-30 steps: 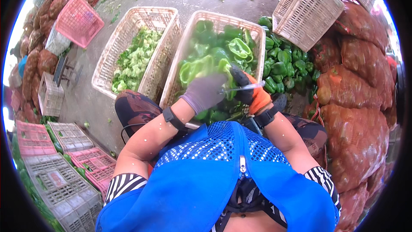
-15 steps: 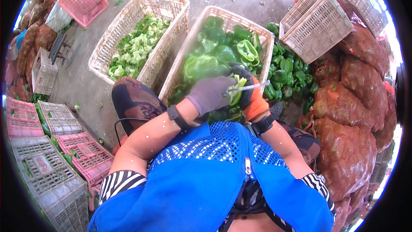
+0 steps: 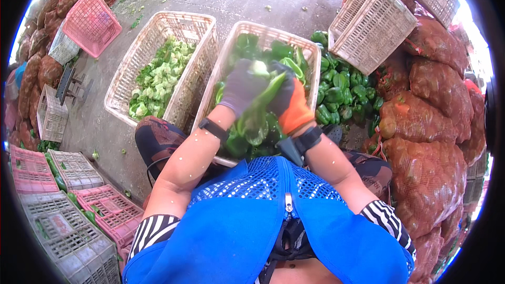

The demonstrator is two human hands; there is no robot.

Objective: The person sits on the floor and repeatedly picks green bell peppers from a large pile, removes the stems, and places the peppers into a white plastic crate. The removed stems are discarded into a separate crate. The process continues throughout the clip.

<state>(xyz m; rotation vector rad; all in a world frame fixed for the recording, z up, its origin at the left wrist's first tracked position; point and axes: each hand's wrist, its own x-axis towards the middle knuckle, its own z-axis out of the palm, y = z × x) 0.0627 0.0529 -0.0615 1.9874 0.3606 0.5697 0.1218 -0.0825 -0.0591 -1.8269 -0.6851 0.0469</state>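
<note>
My left hand (image 3: 243, 88), in a grey-purple glove, is closed with a pale green pepper core (image 3: 259, 68) at its fingertips. Close beside it, my right hand (image 3: 292, 102), in an orange and black glove, is closed on a cut green bell pepper (image 3: 271, 90); the pepper reaches across the gap between both hands, partly blurred. No knife shows now. Both hands are over a whitish plastic crate (image 3: 210, 92) holding green peppers (image 3: 255, 131), some of them cut open.
Left of it stands another crate (image 3: 117, 87) with pale pepper cores (image 3: 160, 73). Loose green peppers (image 3: 344, 92) lie on the floor at right, below a tilted crate (image 3: 373, 26). Net sacks (image 3: 421, 184) pile up at far right. Pink and grey crates (image 3: 68, 231) stand at lower left.
Both hands have moved farther out over the pepper crate. The knife that jutted from my right hand is out of sight. A pale core now shows at my left fingertips. The view has shifted slightly.
</note>
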